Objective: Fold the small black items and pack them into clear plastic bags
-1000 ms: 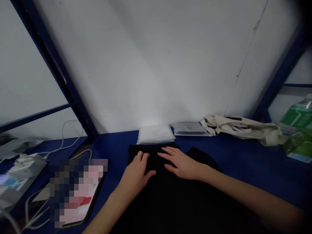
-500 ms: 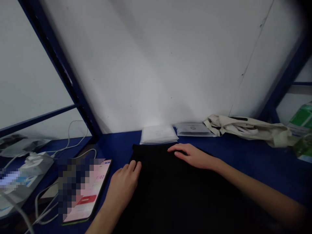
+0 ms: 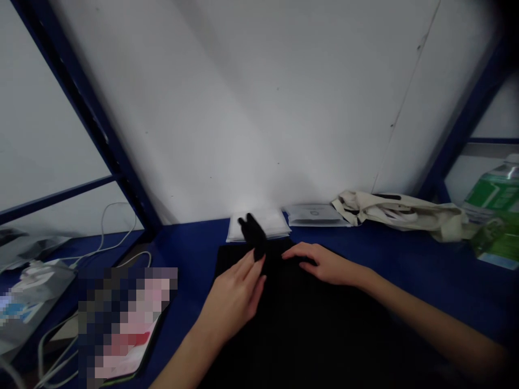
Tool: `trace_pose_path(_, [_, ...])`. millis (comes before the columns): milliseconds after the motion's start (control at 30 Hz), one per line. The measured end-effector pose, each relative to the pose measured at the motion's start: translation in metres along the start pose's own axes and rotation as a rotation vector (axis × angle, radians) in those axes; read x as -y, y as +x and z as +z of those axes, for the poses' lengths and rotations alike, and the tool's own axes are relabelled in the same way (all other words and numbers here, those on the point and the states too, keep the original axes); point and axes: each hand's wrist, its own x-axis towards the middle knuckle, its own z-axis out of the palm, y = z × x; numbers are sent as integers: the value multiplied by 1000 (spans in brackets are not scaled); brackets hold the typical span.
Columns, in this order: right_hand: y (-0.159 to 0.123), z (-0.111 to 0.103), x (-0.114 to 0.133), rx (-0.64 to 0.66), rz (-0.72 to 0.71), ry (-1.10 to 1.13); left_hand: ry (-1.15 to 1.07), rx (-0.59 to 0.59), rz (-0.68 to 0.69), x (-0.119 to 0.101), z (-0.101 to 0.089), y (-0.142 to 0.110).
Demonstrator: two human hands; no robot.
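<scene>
Blue, smooth-topped bench (image 3: 399, 259) with a plain black fabric cloth (image 3: 308, 329) across its near middle.
Beyond the cloth lies a stack of flat white packets (image 3: 273, 222). The bare right hand (image 3: 326, 265) rests on the cloth, its grip loose, fingers slightly bent; the bare left hand's (image 3: 237, 286) grip is closed on a narrow, raised black fabric tip (image 3: 253, 236), apparently part of the cloth. Best, I judge, to press lightly with the right, keeping the fabric beneath flat, and guide the tip evenly, clear of the packets.
</scene>
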Motion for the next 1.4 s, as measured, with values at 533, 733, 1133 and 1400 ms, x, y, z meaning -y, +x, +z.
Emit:
trace_pose_path(533, [-7,-6,-7,-122,53,-40,175,296,263,-23,20,37])
trace_pose_path(733, [-7,-3,0,-119,-5,-154,294,328,340,-24,35,41])
trace_pose_path(1133, [16,-3,-5,-52,-98,-279,-160,220,242,-4,21,62])
trace_pose_path(1400, [23,-16,-6,-325,-61,-48,-264,-170,-220,45,9,73])
